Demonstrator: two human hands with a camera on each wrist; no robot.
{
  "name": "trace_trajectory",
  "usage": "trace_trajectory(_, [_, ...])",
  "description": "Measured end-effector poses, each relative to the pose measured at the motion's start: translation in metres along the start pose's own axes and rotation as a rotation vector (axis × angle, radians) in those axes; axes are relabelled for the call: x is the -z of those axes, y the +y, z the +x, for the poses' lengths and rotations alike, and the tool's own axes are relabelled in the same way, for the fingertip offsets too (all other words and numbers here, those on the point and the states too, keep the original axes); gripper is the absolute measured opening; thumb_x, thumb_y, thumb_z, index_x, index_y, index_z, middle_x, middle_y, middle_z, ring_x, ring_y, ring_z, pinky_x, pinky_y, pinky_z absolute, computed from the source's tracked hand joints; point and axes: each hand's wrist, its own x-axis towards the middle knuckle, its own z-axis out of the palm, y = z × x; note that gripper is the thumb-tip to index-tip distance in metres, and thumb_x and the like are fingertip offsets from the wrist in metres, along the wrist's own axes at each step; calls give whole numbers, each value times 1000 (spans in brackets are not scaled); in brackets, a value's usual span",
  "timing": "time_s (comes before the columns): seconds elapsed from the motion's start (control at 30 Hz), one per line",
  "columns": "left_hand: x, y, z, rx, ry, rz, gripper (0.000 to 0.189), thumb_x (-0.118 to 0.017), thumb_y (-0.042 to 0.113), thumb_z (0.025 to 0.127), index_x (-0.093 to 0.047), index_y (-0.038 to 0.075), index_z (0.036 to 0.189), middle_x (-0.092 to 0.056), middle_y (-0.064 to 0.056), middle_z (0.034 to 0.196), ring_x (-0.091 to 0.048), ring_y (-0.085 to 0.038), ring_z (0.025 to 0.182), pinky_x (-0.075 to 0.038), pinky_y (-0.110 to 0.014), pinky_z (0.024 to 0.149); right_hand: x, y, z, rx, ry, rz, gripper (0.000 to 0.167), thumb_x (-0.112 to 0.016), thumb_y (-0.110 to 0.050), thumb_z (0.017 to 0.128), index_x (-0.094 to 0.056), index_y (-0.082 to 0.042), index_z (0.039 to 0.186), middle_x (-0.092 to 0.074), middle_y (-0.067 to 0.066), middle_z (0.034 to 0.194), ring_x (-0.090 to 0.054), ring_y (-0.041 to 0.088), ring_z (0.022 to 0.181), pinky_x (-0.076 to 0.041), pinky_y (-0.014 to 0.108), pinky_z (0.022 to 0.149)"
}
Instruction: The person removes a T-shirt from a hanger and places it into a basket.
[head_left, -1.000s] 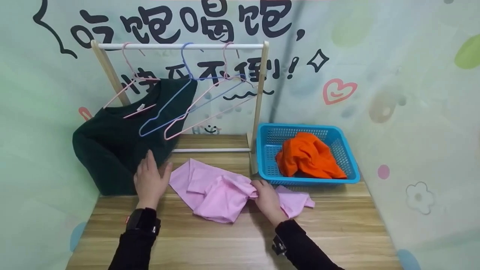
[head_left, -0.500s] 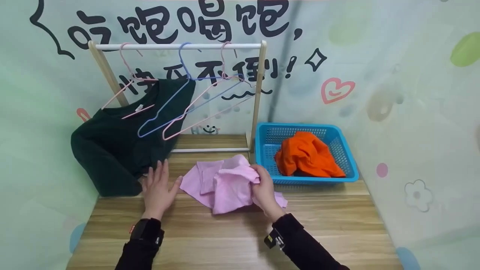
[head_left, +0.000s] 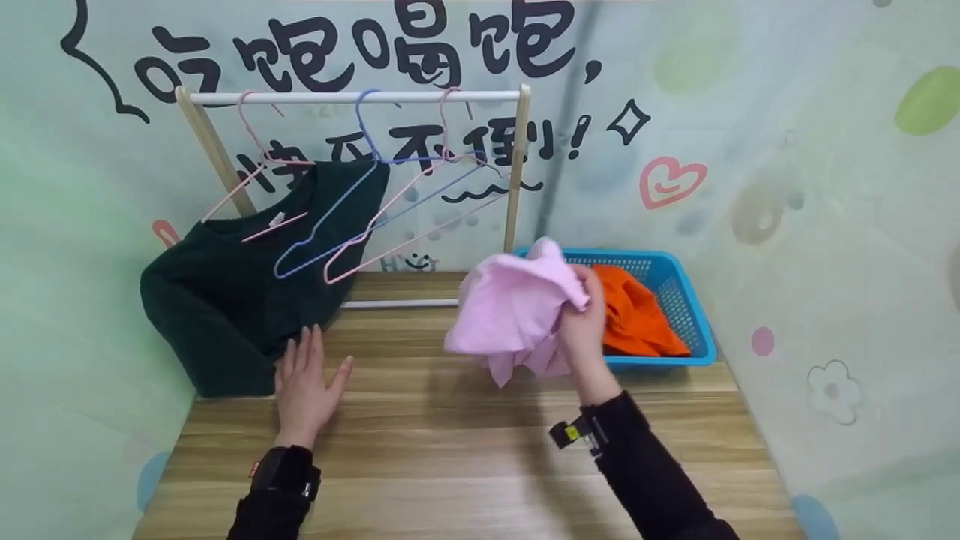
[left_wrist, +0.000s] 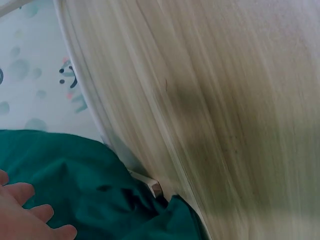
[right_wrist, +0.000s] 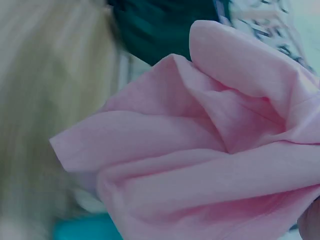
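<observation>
My right hand (head_left: pixel 581 326) grips a bunched pink cloth (head_left: pixel 510 307), lifted off the table beside the blue basket (head_left: pixel 694 315). In the right wrist view the pink cloth (right_wrist: pixel 200 150) fills most of the picture. My left hand (head_left: pixel 306 390) has its fingers spread and holds nothing, at the lower edge of a dark green long-sleeved top (head_left: pixel 225 300); whether it touches the fabric I cannot tell. The top hangs from a pink hanger (head_left: pixel 251 124) on the small rack. An orange cloth (head_left: pixel 637 311) lies crumpled in the basket, partly hidden by my right hand.
A blue hanger (head_left: pixel 367 127) and another pink hanger (head_left: pixel 444 124) hang bare from the rack's white rail (head_left: pixel 322 97). The rack's wooden post (head_left: pixel 517 172) stands left of the basket. Printed wall sheets border the wooden table (head_left: pixel 450 465) at back and sides.
My right hand has lifted the pink cloth from the table and carried it right, towards the basket. The left hand has moved slightly down and stays near the green top.
</observation>
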Motion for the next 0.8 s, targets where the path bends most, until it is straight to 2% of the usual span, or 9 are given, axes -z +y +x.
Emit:
trace_trajectory(0.07, [3, -1, -1, 5, 23, -8, 79, -53, 47, 99, -20, 4, 157, -19, -21, 161, -10, -44, 147, -8, -65, 113, 8, -13, 15, 46, 59, 9, 18, -56, 2, 98, -58, 0, 116, -58, 8, 112, -56, 23, 95, -51, 27, 82])
trace_trajectory(0.23, [8, -3, -2, 17, 53, -24, 79, -55, 45, 99, -21, 4, 156, -19, -22, 161, -11, -45, 147, -8, -66, 112, 28, -31, 46, 139, 179, 4, 16, -55, 0, 99, -60, -2, 114, -59, 6, 110, -57, 22, 95, -49, 29, 84])
trace_trajectory(0.33, [12, -2, -1, 16, 59, -38, 79, -54, 46, 99, -19, 4, 157, -17, -22, 161, -9, -43, 148, -7, -65, 113, 38, -30, 59, 172, 204, -10, 16, -54, 1, 99, -59, -1, 115, -60, 6, 110, -58, 23, 94, -49, 30, 86])
trace_trajectory(0.43, [19, -2, 3, 11, 86, -35, 79, -53, 47, 99, -18, 6, 158, -14, -20, 162, -6, -41, 149, -6, -63, 114, 50, -17, 68, 175, 198, -73, 21, -53, 5, 98, -55, 2, 119, -57, 10, 115, -55, 24, 100, -47, 30, 90])
trace_trajectory(0.47, [22, -2, 5, 10, 98, -32, 79, -52, 47, 100, -17, 7, 158, -13, -19, 163, -6, -40, 149, -5, -62, 114, 54, -10, 70, 158, 185, -111, 24, -52, 7, 98, -54, 3, 121, -56, 10, 118, -54, 24, 102, -46, 30, 90])
trace_trajectory(0.57, [33, -2, 12, 9, 144, -23, 78, -51, 48, 100, -16, 9, 159, -12, -16, 164, -4, -37, 150, -3, -59, 116, 70, 15, 73, 112, 103, -337, 38, -52, 10, 92, -53, 1, 128, -52, 14, 128, -48, 26, 112, -41, 35, 97])
trace_trajectory(0.63, [42, -2, 16, 5, 177, -14, 77, -51, 47, 100, -17, 10, 159, -12, -16, 164, -4, -36, 150, -2, -58, 116, 80, 34, 71, 84, 5, -524, 47, -55, 9, 86, -53, -2, 132, -51, 16, 132, -46, 30, 118, -38, 41, 102])
trace_trajectory(0.7, [49, -1, 20, -2, 208, 0, 77, -52, 46, 100, -19, 9, 158, -13, -16, 164, -6, -36, 150, -3, -58, 116, 91, 51, 66, 94, -108, -690, 51, -59, 7, 83, -56, -3, 133, -52, 20, 134, -45, 35, 122, -34, 48, 106])
trace_trajectory(0.8, [60, 0, 26, -9, 241, 30, 77, -54, 45, 99, -20, 9, 158, -15, -16, 163, -8, -37, 149, -6, -59, 116, 102, 72, 55, 125, -281, -848, 49, -62, 3, 85, -58, -3, 134, -53, 24, 134, -46, 43, 122, -32, 56, 107])
